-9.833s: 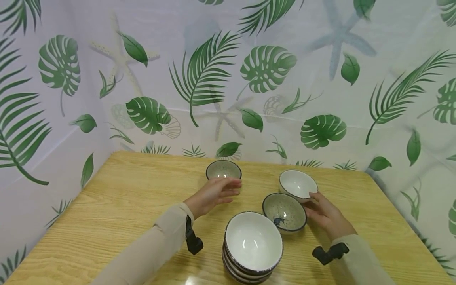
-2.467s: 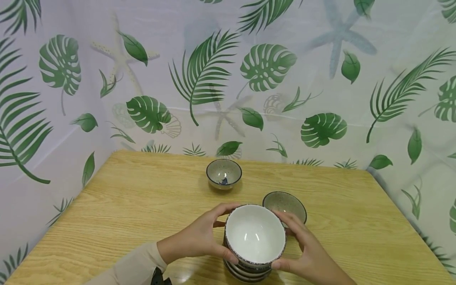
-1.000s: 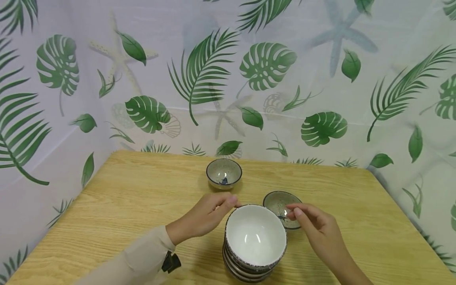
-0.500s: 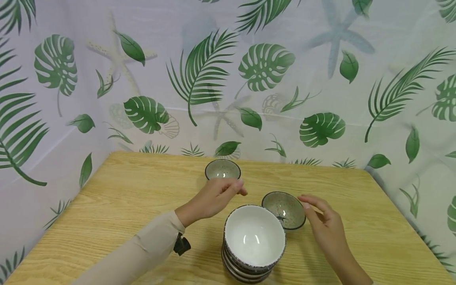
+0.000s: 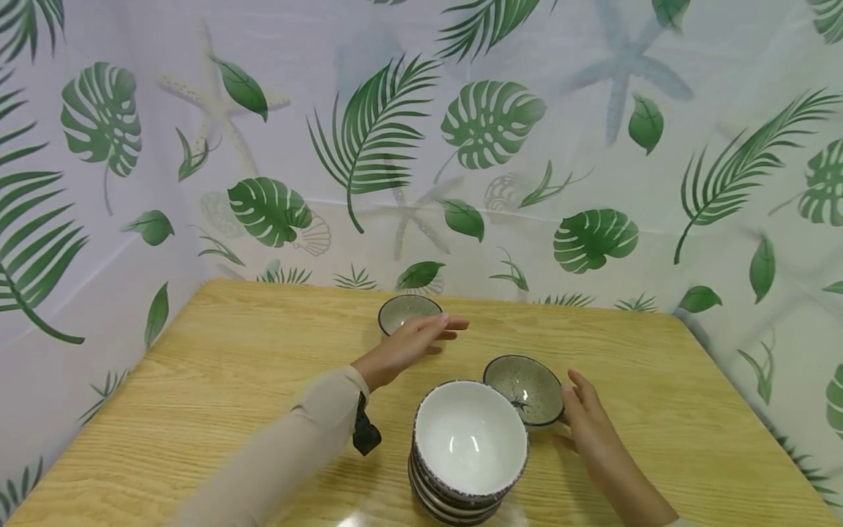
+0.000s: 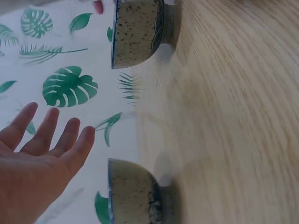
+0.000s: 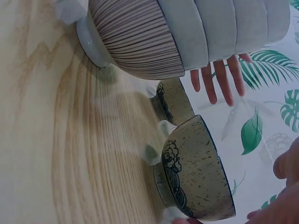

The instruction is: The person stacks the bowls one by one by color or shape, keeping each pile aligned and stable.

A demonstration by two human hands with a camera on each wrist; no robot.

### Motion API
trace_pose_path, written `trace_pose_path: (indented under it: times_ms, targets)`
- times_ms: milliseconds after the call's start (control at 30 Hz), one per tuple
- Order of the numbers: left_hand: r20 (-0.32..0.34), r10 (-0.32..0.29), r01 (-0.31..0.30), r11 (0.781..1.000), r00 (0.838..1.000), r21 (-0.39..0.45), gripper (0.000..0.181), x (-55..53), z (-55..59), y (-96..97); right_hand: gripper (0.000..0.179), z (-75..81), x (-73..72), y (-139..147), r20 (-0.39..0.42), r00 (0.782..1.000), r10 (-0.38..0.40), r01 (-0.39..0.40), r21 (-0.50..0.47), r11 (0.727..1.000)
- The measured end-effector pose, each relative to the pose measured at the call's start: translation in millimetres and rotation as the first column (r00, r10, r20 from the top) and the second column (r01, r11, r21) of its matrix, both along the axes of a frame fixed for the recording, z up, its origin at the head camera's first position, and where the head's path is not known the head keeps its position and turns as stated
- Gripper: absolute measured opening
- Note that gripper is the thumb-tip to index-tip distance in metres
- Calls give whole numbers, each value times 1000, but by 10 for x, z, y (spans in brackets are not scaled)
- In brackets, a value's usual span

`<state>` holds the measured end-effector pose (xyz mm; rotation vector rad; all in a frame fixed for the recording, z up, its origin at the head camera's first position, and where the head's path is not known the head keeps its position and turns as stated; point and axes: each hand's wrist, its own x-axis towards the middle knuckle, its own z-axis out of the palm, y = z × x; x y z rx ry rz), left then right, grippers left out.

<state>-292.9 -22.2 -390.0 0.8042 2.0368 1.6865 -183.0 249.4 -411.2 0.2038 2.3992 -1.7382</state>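
Note:
Two grey speckled bowls with dark rims stand upright on the wooden table. My left hand (image 5: 411, 344) is stretched out in front of the far bowl (image 5: 398, 311) and hides part of it in the head view. Its fingers (image 6: 69, 137) are spread and hold nothing. At the right side of the nearer speckled bowl (image 5: 523, 388) is my right hand (image 5: 596, 424), its fingers extended along the bowl. In the right wrist view a fingertip (image 7: 187, 220) is by the bowl's lower side; whether it touches cannot be told. A stack of several white-lined bowls (image 5: 470, 439) stands nearest me.
The stack's rim lies close to the nearer speckled bowl in the head view. Bare wooden table (image 5: 263, 351) stretches to the left. A leaf-print cloth (image 5: 395, 146) hangs behind the table's far edge.
Earlier, both hands brought a white-lined bowl from the right onto the stack and let go. Since then the left hand has moved forward and straightened, the right to the nearer bowl's right side.

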Motion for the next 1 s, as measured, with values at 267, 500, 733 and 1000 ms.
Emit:
trace_pose_path:
  times_ms: [267, 500, 733, 1000]
  targets:
    - [84, -50, 48, 999, 995, 17, 56, -58, -139, 66, 60, -187, -17, -73, 128, 992, -8, 53, -356, 933]
    - [126, -45, 49, 998, 991, -33, 58, -49, -225, 86, 57, -318, 15, -102, 110, 991, -79, 121, -450, 885]
    - [243, -48, 48, 999, 969, 5, 59, -99, -319, 38, 59, -316, 14, -130, 101, 987, -125, 157, -436, 886]
    - [313, -46, 54, 998, 949, -18, 63, -85, -379, 13, 57, -301, -42, -213, 89, 986, -141, 166, -442, 882]
